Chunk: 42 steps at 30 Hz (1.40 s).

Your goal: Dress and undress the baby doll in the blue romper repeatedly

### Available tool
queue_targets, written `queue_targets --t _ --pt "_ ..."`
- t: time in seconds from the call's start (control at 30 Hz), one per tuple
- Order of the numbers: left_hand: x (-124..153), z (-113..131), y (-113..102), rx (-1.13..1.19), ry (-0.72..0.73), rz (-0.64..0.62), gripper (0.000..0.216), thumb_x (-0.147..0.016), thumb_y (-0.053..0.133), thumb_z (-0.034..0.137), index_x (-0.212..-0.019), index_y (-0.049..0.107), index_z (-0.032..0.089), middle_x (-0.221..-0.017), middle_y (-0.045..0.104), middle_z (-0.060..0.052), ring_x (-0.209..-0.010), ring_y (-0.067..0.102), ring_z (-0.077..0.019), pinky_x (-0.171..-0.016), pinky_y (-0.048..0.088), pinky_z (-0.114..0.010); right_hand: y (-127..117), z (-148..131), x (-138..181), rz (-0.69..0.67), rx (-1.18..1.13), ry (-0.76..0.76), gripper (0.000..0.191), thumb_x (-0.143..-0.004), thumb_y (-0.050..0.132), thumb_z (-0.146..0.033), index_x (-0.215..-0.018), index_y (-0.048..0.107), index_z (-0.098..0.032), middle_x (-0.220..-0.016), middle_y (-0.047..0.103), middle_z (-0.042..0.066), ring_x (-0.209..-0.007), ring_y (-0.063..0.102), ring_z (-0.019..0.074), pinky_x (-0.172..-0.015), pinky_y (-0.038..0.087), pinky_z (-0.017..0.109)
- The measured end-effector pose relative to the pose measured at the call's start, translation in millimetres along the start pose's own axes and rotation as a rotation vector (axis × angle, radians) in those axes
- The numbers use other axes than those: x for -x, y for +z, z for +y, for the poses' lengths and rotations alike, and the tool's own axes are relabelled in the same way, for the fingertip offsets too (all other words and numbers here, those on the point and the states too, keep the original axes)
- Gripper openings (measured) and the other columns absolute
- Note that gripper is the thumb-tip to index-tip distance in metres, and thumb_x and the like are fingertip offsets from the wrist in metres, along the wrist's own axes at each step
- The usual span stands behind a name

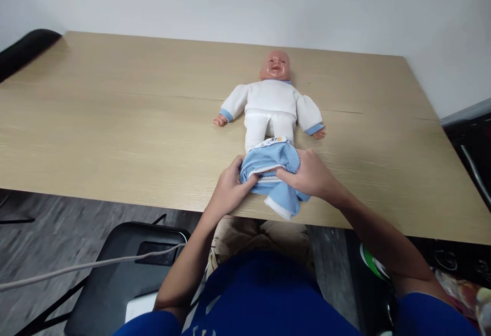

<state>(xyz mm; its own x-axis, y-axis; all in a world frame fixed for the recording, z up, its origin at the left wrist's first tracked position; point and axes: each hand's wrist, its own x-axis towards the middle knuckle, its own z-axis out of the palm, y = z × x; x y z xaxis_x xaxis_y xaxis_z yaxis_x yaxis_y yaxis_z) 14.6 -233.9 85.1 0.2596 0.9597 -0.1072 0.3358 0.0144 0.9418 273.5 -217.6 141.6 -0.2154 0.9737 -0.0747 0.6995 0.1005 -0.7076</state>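
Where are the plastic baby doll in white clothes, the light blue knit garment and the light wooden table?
plastic baby doll in white clothes [273, 102], head view, chest of top.
light blue knit garment [270, 159], head view, bunched upper part.
light wooden table [115, 121], head view, bare left top.

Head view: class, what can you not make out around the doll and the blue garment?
Feet of the doll, head view: hidden under the blue garment.
The waistband label, head view: too small to read.
Fingertips of left hand and right hand, head view: buried in the garment's folds.
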Motion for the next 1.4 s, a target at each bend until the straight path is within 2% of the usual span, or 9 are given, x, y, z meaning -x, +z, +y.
queue_targets --t 0.17,0.4,0.53,0.63,0.77,0.9,1.13,1.27,1.4 --pt "16 -5 0 0.008 -0.07 0.018 0.031 -0.101 0.072 0.045 -0.123 0.072 0.024 -0.112 0.081 -0.004 -0.106 0.074 -0.0278 -0.095 0.054 -0.041 1 -25 0 -0.092 0.141 -0.027 0.027 -0.094 0.083 -0.04 -0.078 0.065 -0.028 -0.077 0.077 0.005 -0.077 0.069 0.0257 -0.075 0.042 0.039" --pt "24 -22 -3 -0.142 -0.143 -0.071 0.032 -0.103 0.071 0.054 -0.117 0.068 0.026 -0.1 0.079 -0.004 -0.097 0.074 -0.0317 -0.088 0.05 -0.043 18 -24 -7 -0.188 0.289 -0.047 0.018 -0.104 0.084 -0.04 -0.093 0.079 -0.026 -0.104 0.092 0.012 -0.09 0.079 0.0308 -0.075 0.042 0.039" --pt "25 -28 -2 -0.267 -0.131 -0.077 0.03 -0.106 0.067 0.055 -0.109 0.054 0.029 -0.097 0.074 -0.005 -0.093 0.071 -0.0321 -0.085 0.045 -0.043 27 -11 -3 -0.199 0.379 -0.022 0.018 -0.105 0.085 -0.041 -0.107 0.08 -0.024 -0.114 0.093 0.016 -0.099 0.084 0.0367 -0.079 0.051 0.041" --pt "21 -38 3 -0.328 -0.063 -0.033 0.024 -0.108 0.062 0.05 -0.114 0.056 0.027 -0.111 0.077 -0.012 -0.111 0.074 -0.0376 -0.096 0.052 -0.049 36 4 2 -0.121 0.401 -0.084 0.034 -0.101 0.088 -0.038 -0.129 0.078 -0.022 -0.134 0.091 0.019 -0.116 0.086 0.0416 -0.09 0.062 0.046" --pt "18 -52 15 -0.223 0.066 0.026 0.041 -0.113 0.059 0.041 -0.146 0.065 0.019 -0.144 0.079 -0.022 -0.145 0.071 -0.042 -0.124 0.056 -0.06 48 23 8 -0.053 0.338 -0.152 0.04 -0.101 0.087 -0.034 -0.137 0.075 -0.023 -0.135 0.09 0.017 -0.119 0.087 0.041 -0.097 0.068 0.049" --pt "17 -65 25 -0.003 0.143 0.052 0.046 -0.121 0.058 0.039 -0.164 0.06 0.021 -0.16 0.077 -0.02 -0.152 0.073 -0.0358 -0.135 0.056 -0.057 54 34 10 -0.048 0.226 -0.207 0.039 -0.103 0.086 -0.033 -0.138 0.075 -0.022 -0.141 0.09 0.019 -0.126 0.087 0.0431 -0.107 0.07 0.056" --pt "-7 -76 20 0.04 0.242 0.225 0.034 -0.127 0.062 0.053 -0.139 0.072 0.024 -0.136 0.082 -0.013 -0.13 0.076 -0.0313 -0.122 0.06 -0.052 48 46 -11 0.023 -0.01 -0.299 0.03 -0.101 0.086 -0.028 -0.131 0.081 -0.026 -0.133 0.092 0.013 -0.125 0.088 0.0383 -0.113 0.071 0.055" --pt "-22 -64 0 0.081 0.279 0.134 0.04 -0.126 0.065 0.06 -0.139 0.075 0.024 -0.143 0.082 -0.015 -0.137 0.075 -0.0326 -0.131 0.057 -0.055 31 48 -28 -0.034 -0.109 -0.433 0.037 -0.104 0.091 -0.037 -0.14 0.085 -0.026 -0.154 0.086 0.014 -0.148 0.081 0.0396 -0.133 0.064 0.059" --pt "-21 -52 -26 0.148 0.194 0.014 0.042 -0.123 0.072 0.062 -0.143 0.074 0.025 -0.148 0.083 -0.014 -0.143 0.076 -0.0338 -0.134 0.059 -0.056 12 61 -33 -0.11 -0.248 -0.417 0.045 -0.106 0.098 -0.062 -0.133 0.084 -0.028 -0.138 0.086 0.011 -0.13 0.081 0.0351 -0.121 0.067 0.053"
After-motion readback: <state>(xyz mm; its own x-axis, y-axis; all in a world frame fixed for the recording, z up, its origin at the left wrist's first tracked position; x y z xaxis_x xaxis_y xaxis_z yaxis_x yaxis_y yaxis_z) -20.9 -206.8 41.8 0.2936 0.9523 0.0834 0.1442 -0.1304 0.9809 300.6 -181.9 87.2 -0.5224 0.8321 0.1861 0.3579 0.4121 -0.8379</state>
